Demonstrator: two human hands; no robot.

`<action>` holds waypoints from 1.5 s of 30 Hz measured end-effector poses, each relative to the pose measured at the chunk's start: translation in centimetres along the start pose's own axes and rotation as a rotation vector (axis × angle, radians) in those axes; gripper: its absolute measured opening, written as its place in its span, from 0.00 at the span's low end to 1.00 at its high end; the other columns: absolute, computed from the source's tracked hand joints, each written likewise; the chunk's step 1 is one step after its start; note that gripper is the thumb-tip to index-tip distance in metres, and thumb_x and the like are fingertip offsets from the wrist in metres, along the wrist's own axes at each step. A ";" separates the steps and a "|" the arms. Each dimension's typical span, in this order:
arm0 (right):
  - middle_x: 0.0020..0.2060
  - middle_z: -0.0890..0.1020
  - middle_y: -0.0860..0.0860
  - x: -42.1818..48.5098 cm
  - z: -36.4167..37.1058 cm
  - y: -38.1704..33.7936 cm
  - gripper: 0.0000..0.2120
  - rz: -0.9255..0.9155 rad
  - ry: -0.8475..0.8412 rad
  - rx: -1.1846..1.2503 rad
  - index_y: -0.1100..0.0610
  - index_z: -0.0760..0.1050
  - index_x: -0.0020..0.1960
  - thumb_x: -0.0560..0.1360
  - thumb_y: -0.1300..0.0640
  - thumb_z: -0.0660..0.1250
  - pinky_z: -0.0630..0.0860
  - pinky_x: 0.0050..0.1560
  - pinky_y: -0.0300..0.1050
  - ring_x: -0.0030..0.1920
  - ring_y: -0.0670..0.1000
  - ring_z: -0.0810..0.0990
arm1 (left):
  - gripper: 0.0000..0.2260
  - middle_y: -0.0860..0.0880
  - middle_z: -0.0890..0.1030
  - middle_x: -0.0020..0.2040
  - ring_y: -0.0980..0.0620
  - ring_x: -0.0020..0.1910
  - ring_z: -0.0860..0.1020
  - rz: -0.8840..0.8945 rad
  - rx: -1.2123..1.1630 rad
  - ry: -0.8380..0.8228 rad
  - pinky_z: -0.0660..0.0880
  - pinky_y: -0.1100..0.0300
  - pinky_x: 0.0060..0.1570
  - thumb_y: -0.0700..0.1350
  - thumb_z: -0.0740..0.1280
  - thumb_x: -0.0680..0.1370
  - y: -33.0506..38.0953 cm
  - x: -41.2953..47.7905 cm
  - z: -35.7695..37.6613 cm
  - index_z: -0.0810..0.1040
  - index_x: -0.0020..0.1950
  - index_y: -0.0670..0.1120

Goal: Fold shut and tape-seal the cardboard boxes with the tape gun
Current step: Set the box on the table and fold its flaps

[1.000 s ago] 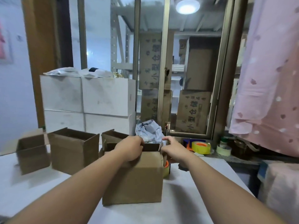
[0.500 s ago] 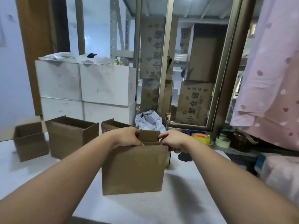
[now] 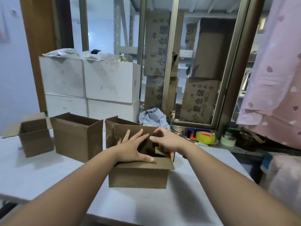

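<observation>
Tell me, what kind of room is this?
Probably a packing or storage room: open brown cardboard boxes on a white table, printed brown cartons stacked behind metal-framed glass, and a yellow tape roll nearby.

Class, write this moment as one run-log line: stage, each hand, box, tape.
stage: folding flaps | left hand: spread open over box top | right hand: on right side flap | far flap: upright | yellow tape roll: untouched

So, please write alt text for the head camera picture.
A person's left hand presses flat on a flap of a small brown cardboard box on a white table, while the right hand touches another flap.
</observation>
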State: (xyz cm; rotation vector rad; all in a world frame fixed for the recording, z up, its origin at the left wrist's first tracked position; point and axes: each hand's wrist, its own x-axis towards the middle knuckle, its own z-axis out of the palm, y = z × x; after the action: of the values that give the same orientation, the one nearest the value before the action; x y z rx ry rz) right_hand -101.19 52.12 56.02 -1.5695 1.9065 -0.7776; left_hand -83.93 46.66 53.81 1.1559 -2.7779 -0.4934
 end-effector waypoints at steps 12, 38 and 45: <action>0.59 0.76 0.50 1.4 2.8 3.0 0.17 -0.240 0.269 -0.287 0.50 0.73 0.63 0.76 0.61 0.63 0.64 0.57 0.36 0.61 0.49 0.72 | 0.32 0.56 0.54 0.78 0.49 0.77 0.47 -0.011 0.036 0.390 0.50 0.46 0.74 0.63 0.62 0.75 -0.3 -0.2 1.4 0.54 0.76 0.58; 0.55 0.77 0.45 1.8 3.0 3.8 0.12 -0.195 0.292 -0.050 0.49 0.78 0.55 0.77 0.62 0.63 0.66 0.55 0.39 0.58 0.47 0.74 | 0.52 0.54 0.60 0.76 0.54 0.76 0.53 -0.035 -0.055 0.139 0.58 0.54 0.70 0.84 0.50 0.52 -2.8 -5.5 1.3 0.61 0.72 0.63; 0.56 0.78 0.43 1.5 3.2 3.9 0.21 -0.103 0.317 0.040 0.45 0.79 0.45 0.76 0.65 0.52 0.65 0.61 0.45 0.58 0.45 0.72 | 0.19 0.66 0.76 0.53 0.60 0.56 0.75 -0.031 -0.147 0.237 0.72 0.65 0.54 0.60 0.73 0.68 -3.2 -5.4 0.7 0.77 0.58 0.64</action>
State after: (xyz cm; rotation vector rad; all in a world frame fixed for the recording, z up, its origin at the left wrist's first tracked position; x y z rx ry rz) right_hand -101.73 50.95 50.85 -1.6065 2.0232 -1.1612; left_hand -78.11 48.50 52.33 1.1451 -2.4827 -0.5170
